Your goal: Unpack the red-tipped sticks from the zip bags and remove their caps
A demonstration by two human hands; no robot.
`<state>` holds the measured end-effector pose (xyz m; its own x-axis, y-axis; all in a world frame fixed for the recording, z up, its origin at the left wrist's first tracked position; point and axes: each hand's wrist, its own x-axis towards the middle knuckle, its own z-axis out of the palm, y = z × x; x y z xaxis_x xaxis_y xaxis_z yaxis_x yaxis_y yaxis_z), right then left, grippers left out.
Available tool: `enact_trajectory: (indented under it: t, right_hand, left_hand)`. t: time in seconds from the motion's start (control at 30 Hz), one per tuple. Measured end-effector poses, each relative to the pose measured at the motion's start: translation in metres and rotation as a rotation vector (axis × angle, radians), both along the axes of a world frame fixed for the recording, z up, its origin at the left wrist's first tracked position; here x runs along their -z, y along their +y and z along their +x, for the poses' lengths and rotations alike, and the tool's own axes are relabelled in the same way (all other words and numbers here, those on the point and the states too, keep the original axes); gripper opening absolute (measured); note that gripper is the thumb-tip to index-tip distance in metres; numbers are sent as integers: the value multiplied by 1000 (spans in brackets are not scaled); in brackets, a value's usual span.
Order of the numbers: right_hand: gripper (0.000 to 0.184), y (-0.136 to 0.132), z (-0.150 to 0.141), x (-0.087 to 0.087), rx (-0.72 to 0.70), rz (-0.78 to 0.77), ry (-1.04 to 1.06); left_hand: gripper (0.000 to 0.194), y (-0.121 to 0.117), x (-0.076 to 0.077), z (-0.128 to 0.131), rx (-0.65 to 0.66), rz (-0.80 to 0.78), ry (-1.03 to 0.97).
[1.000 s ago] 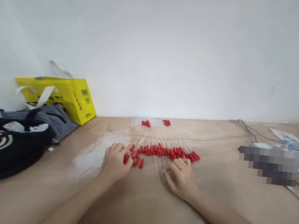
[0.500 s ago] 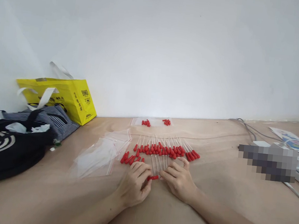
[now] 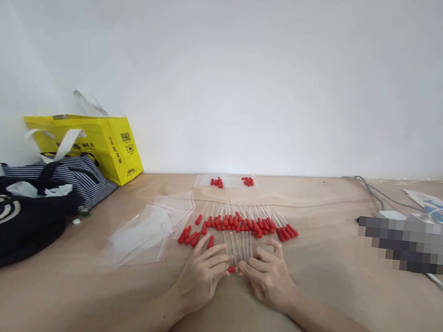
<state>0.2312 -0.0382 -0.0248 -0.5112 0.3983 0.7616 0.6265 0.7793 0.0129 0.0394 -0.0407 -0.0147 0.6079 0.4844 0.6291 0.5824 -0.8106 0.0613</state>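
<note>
While the left hand [image 3: 205, 271] grips a red rubber bulb [image 3: 232, 269], the right hand [image 3: 269, 278] curls alongside. Its grip is unclear.

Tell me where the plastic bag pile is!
In the head view, the plastic bag pile lies left of centre on the table, between the black bag and the loose red bulbs by the left hand.

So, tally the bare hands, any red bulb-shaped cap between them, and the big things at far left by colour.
Bare left hand and right hand: 2
Red bulb-shaped cap between them: 1
Yellow printed bag with white handles: 1
Navy-and-white striped fabric bag: 1
Black fabric item with white stripes: 1
Total: 6
</note>
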Motion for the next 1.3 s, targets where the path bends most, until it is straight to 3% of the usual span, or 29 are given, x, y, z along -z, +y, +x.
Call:
enact_trajectory:
  t: [0.67,1.03,1.1,1.3]
  right_hand:
    - [19,1,-2,2,-8,-83,53]
    - [18,3,-1,6,-16,-52,85]
    - [19,4,3,6,-2,-76,106]
    - [24,11,9,15,85,-236,113]
  left_hand:
    - [23,3,3,-4,15,-33,-35]
    - [20,4,5,-8,33,-96,-56]
    - [20,5,4,-12,1,-114,-106]
    - [19,18,1,-24,-260,-96,-264]
